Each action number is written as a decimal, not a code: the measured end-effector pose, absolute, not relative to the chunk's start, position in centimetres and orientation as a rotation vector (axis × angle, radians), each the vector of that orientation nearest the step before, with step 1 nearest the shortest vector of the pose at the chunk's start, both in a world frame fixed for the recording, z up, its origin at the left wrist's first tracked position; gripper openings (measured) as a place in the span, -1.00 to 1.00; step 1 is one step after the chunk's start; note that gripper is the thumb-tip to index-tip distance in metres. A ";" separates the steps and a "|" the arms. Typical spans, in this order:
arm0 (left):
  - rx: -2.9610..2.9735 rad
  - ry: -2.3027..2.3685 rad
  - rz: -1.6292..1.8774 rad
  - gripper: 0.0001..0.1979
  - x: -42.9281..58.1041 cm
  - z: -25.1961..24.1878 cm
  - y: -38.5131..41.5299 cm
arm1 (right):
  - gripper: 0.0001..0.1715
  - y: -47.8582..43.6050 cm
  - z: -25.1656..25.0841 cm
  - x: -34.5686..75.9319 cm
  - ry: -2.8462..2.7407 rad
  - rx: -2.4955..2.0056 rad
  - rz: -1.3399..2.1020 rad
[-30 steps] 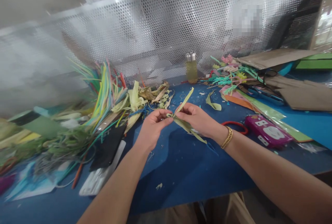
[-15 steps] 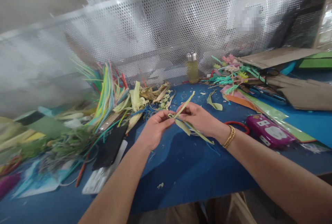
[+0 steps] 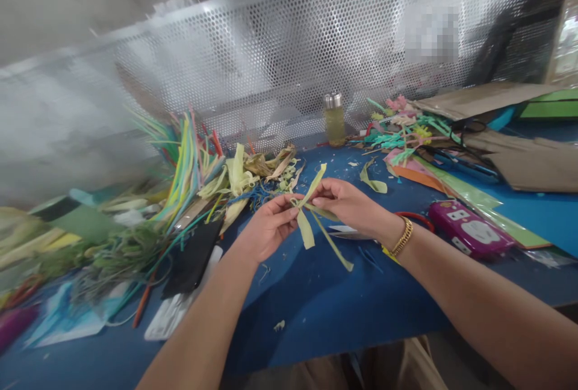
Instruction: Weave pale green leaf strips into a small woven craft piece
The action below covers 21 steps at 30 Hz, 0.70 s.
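My left hand (image 3: 276, 224) pinches the knotted middle of some pale green corn husk strips (image 3: 306, 230) between thumb and fingers. One strip rises up and to the right from the knot, and others hang down toward the table. Close beside it, my right hand (image 3: 343, 200) has its fingers closed on the same strips, just right of the knot. Its fingertips partly cover the husk. Beneath my right wrist lie scissors (image 3: 350, 232), their blades pointing left and their red and yellow handles partly hidden by the wrist. A loose curled husk piece (image 3: 374, 180) rests behind my right hand.
Behind my left hand is a heap of husks (image 3: 239, 173) with colored stems (image 3: 183, 161). A black phone (image 3: 192, 263) lies at left, a purple power strip (image 3: 469, 229) at right. A glass bottle (image 3: 334, 119) stands before the perforated metal screen (image 3: 289, 47).
The husk strips have turned in my hands, so their lower ends hang more steeply downward. My right hand has shifted slightly, and the scissor blades beneath it now show.
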<state>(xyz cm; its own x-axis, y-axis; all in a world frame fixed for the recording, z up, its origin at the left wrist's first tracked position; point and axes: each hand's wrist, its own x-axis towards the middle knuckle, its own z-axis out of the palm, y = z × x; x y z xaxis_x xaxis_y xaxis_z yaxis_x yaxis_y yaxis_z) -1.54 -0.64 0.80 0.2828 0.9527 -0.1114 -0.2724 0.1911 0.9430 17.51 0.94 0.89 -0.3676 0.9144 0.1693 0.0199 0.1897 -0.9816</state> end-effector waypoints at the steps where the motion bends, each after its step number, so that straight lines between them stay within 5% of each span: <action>1: 0.998 0.857 1.029 -0.71 -1.6 0.8 -0.6 | -0.97 0.9 0.9 17.5 -1.611 -0.915 1.306; 15: 1.129 0.871 0.953 -0.69 -2.6 0.5 -0.3 | -0.79 0.0 1.7 17.6 -1.682 -0.892 1.363; 21: 1.027 0.769 0.963 -0.69 -2.2 0.4 -0.4 | -0.91 0.1 1.5 17.5 -1.732 -0.838 1.234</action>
